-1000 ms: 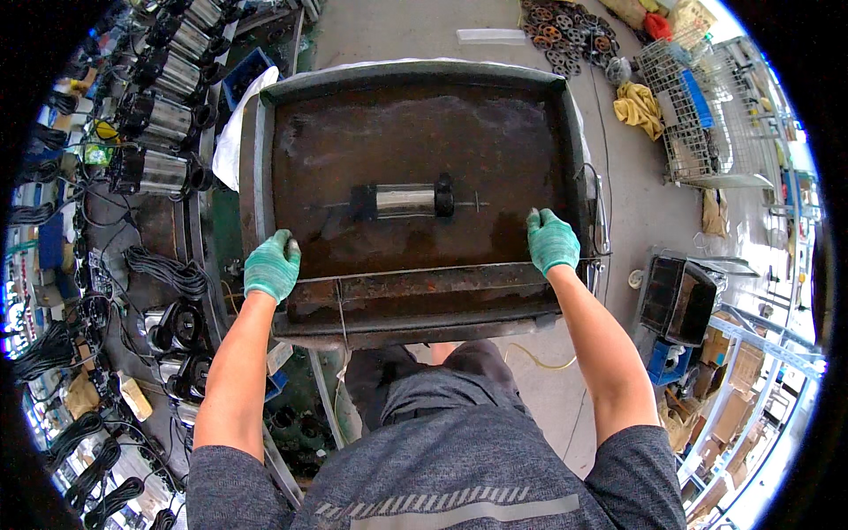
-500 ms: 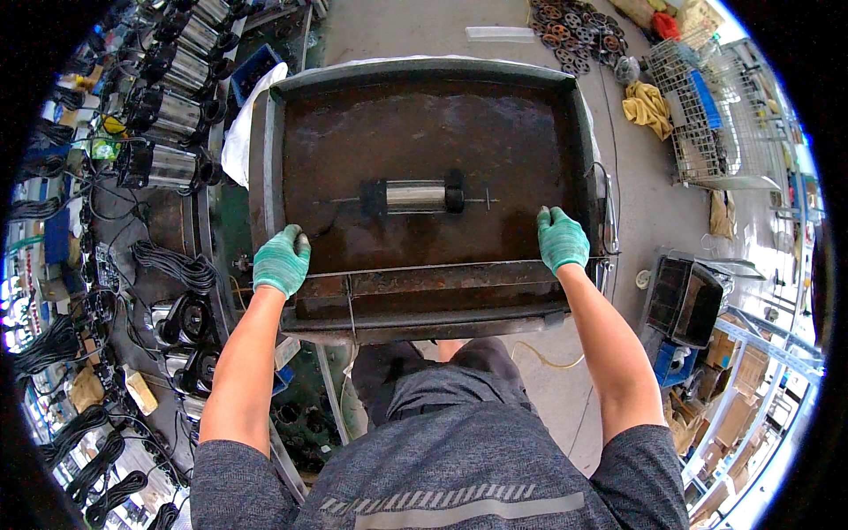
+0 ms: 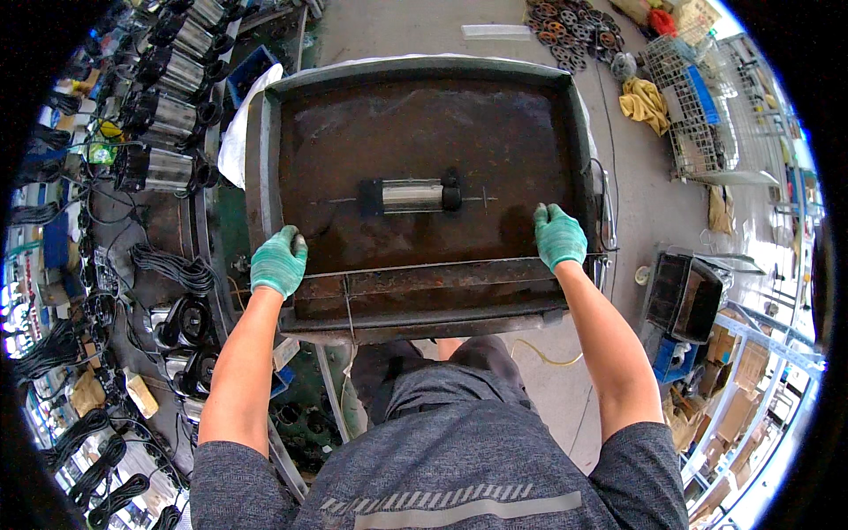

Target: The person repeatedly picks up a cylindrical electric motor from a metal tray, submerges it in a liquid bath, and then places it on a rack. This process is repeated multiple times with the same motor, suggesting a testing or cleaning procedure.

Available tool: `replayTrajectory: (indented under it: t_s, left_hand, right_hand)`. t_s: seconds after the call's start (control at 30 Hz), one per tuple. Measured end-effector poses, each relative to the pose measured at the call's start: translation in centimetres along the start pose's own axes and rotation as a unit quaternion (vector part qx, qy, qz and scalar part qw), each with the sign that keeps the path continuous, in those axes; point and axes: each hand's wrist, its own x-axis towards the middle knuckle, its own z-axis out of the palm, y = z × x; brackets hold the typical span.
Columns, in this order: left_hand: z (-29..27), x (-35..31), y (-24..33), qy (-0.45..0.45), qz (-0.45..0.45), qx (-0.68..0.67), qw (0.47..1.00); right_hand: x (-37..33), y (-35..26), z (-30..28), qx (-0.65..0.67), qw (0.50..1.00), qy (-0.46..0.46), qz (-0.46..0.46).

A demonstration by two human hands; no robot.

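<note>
A wide dark metal tank (image 3: 263,159) with brown liquid is in front of me. Near its middle lies a cylindrical pump (image 3: 412,195) with a shiny metal body and black ends, on its side. My left hand (image 3: 279,262), in a green knitted glove, is at the tank's near left side, its fingers curled. My right hand (image 3: 561,238), gloved alike, is at the right side with fingers bent and close together. Both are apart from the pump; whatever lies under their fingers is hidden. A rusty crossbar (image 3: 424,281) spans the tank between my wrists.
Several similar pumps (image 3: 168,168) line the bench at the left, with coiled black cables (image 3: 177,268) nearby. Round metal parts (image 3: 574,34) lie on the floor at the far right. A wire cage (image 3: 693,115) and a black bin (image 3: 682,299) stand to the right.
The whole view has shifted very slightly. Both hands keep their places and finger shape, and the pump stays where it was in the tank.
</note>
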Motion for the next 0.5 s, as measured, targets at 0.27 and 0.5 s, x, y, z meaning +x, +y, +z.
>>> replayTrajectory:
  t_s: [0.27,0.5]
  left_hand:
    - [-0.04,0.03,0.03,-0.004,0.001,0.006,1.0]
    - [-0.05,-0.02,0.04,-0.001,0.005,0.004,1.0]
  right_hand:
    - [-0.18,-0.22,-0.29,0.003,1.0,-0.005,0.006]
    - [-0.14,-0.17,-0.22,0.002,1.0,-0.001,0.004]
